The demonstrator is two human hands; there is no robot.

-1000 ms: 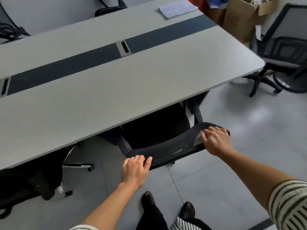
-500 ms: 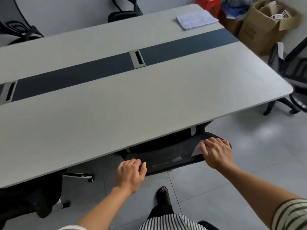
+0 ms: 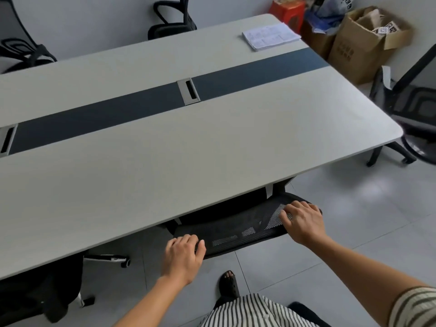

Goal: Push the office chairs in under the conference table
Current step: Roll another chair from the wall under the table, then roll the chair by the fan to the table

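Observation:
A black mesh office chair (image 3: 238, 228) stands right in front of me, its seat hidden under the pale grey conference table (image 3: 165, 166); only the top of its backrest shows past the table's near edge. My left hand (image 3: 182, 257) grips the backrest's left end, fingers curled over the rim. My right hand (image 3: 303, 221) holds the right end the same way. Another black chair (image 3: 415, 114) stands off the table's right end, out from under it.
A chair (image 3: 35, 296) sits tucked under the table at the near left. Two more chairs (image 3: 169, 20) stand along the far side. Papers (image 3: 271, 36) lie on the far right corner. Cardboard boxes (image 3: 361, 43) fill the back right corner. My sandalled foot (image 3: 228, 283) is on the tiled floor.
The chair has rolled forward under the table with both hands on its backrest; the seat has gone out of sight. I have stepped closer to the table.

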